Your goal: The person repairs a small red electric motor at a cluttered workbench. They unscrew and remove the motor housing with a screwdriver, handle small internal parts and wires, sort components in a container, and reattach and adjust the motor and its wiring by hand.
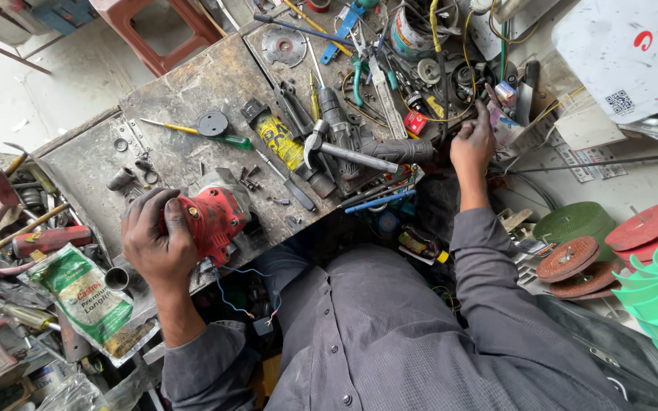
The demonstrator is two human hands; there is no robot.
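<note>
Two hands work apart here: the left hand (pixel 158 240) has its fingers (pixel 140 207) curled tight over the top of a red power-tool housing (pixel 215 217), pinning it on the near edge of the metal workbench (pixel 192 91), apparently to steady it, while loose blue and red wires (pixel 230 293) dangle below the palm. The right hand (pixel 472 144) stretches far out, its fingers (pixel 483 114) loosely bent among small parts; whether they grip anything I cannot tell. A hammer (pixel 344 152) lies between both hands.

A worn, stained workbench (pixel 184 91) carries a hammer (pixel 344 152), screwdriver (pixel 192 131), washers and scattered small tools.
</note>
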